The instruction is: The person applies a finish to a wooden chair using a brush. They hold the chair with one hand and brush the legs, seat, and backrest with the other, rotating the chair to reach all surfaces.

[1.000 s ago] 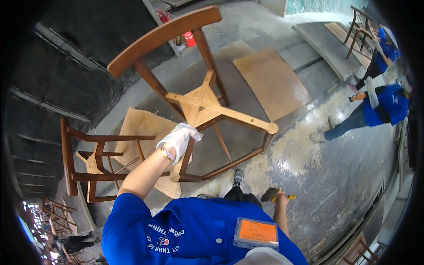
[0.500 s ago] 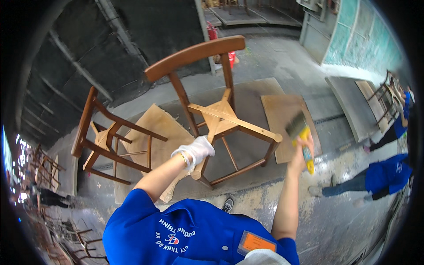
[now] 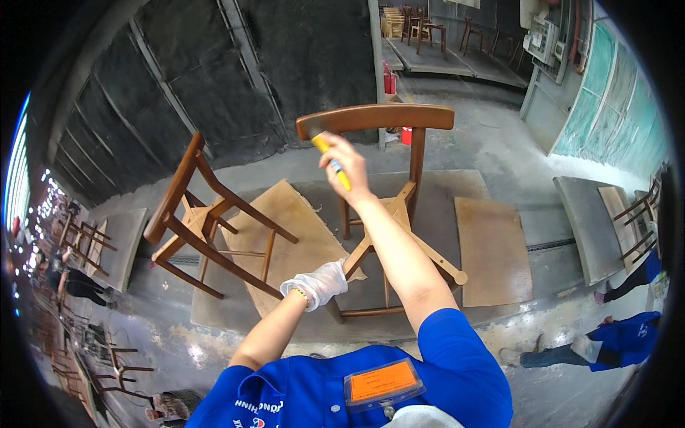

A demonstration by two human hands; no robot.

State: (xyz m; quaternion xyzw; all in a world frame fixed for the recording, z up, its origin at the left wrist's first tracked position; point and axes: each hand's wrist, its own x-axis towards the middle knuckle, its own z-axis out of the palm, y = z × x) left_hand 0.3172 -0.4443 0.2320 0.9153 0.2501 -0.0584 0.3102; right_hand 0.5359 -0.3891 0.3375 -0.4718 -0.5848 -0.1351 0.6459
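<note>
A wooden chair frame (image 3: 417,160) stands in front of me, with a dark brown curved backrest and pale crossed seat rails. My left hand (image 3: 319,285), in a thin whitish glove, is closed round the near left end of a seat rail. My bare right hand (image 3: 347,170) grips a paintbrush (image 3: 340,173) with a yellow handle. Its dark bristles are at the left end of the backrest and look blurred. My right forearm hides part of the seat rails. To the left, a second similar chair frame (image 3: 184,180) leans back on its side.
Brown boards lie under the chairs, one at the left (image 3: 275,207) and one at the right (image 3: 494,250). A dark wall (image 3: 314,78) rises behind. Another person (image 3: 621,341) in blue is at the right. More chairs (image 3: 427,30) stand far back.
My right hand has swung the paintbrush from the right of the chair up and left to its backrest. My left hand keeps its hold on the rail. The view has shifted.
</note>
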